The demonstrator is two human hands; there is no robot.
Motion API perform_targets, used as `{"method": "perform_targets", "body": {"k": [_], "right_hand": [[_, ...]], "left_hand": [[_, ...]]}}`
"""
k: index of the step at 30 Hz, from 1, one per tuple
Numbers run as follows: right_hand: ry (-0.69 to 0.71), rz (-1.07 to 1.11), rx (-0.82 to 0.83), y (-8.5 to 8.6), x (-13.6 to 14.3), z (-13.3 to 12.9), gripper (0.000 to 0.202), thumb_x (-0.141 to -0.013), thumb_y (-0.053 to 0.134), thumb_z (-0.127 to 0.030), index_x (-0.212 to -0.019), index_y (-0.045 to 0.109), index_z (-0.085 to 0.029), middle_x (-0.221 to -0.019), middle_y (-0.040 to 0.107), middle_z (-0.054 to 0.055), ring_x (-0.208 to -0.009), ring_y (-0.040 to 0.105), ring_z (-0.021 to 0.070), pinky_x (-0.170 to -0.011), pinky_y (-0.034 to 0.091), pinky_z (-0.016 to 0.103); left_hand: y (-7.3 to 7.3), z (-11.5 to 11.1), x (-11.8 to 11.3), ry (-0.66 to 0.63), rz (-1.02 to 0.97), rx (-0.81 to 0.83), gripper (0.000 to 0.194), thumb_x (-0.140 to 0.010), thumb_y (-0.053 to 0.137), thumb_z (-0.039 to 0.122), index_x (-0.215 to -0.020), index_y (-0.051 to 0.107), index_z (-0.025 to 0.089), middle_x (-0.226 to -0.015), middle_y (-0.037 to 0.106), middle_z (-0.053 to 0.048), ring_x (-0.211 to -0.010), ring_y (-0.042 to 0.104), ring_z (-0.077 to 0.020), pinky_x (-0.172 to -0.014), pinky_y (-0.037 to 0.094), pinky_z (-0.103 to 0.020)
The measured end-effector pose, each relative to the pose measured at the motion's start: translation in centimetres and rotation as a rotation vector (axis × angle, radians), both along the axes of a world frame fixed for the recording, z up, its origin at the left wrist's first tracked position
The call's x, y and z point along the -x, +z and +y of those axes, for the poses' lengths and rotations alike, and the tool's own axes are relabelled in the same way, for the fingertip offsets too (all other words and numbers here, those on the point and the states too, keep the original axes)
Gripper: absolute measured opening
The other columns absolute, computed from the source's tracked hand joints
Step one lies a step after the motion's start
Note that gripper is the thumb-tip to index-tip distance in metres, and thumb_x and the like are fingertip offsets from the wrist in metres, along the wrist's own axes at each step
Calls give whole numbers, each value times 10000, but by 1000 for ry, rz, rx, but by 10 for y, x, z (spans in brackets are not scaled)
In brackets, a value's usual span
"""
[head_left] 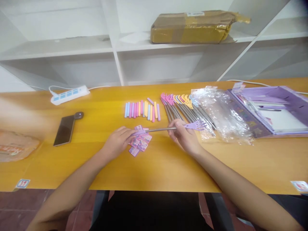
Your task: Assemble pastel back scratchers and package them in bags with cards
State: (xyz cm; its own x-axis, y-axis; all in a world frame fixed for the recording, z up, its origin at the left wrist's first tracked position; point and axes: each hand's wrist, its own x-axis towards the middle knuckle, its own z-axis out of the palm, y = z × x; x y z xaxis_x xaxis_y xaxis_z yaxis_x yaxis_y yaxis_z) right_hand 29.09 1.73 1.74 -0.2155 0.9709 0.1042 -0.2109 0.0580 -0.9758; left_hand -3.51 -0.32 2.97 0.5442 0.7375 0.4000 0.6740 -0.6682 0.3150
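Note:
A back scratcher point(160, 129) with a metal rod and a purple claw-shaped head is stretched level between my two hands. My right hand point(184, 136) is closed round the rod just below the head, which points right. At the rod's other end, my left hand point(119, 141) grips a purple handle point(141, 132); whether the rod is fully seated in it I cannot tell. Beneath that handle lies a pile of small pink and purple printed cards point(141, 142). Behind are a row of loose pastel handles point(141, 109) and several more back scratchers point(185, 109) without coloured handles on their rods.
Clear plastic bags point(226, 112) and a purple open box point(267, 126) lie to the right. On the left are a phone point(64, 130), a small dark mouse-like object point(79, 115), a power strip point(70, 95) and an orange package point(18, 146). A taped carton point(192, 28) sits on the shelf.

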Motion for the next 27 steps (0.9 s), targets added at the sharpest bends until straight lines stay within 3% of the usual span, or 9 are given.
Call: {"method": "perform_targets", "body": {"k": [4,13,21,27], "right_hand": [[19,-10,-19,-4,-2,1,467,-1021,685,-679,-942,662,-219,-709,624,-24,-522,523,95,-503,426,247],[62,40,-8,-9,-2,2,443,-1020,704,-653,-930,635,-225,-724,608,-33,-511,534,91,-495,421,249],[184,27,-40,-9,5,-7,408,-1061,672,-602,-938,599,-220,-818,683,-10,-541,575,95,-547,458,268],[3,82,47,-6,4,-1,474,-994,725,-683,-952,657,-216,-745,653,-10,-500,479,85,-499,366,263]], "left_hand": [[-3,1,1,-43,1,-104,230,-1131,579,255,-1269,742,169,-1002,821,-65,-860,706,-213,-815,574,-373],[-4,-2,-1,-54,-39,-132,222,-1124,586,240,-1271,741,180,-1005,831,-72,-842,734,-205,-787,601,-353],[-13,-9,-8,-125,-72,-158,268,-1117,607,248,-1357,721,215,-1111,848,-75,-1005,804,-226,-987,641,-418],[3,-5,-5,-55,-82,-104,241,-1102,653,282,-1311,726,186,-1068,827,-73,-924,723,-219,-855,588,-365]]}}
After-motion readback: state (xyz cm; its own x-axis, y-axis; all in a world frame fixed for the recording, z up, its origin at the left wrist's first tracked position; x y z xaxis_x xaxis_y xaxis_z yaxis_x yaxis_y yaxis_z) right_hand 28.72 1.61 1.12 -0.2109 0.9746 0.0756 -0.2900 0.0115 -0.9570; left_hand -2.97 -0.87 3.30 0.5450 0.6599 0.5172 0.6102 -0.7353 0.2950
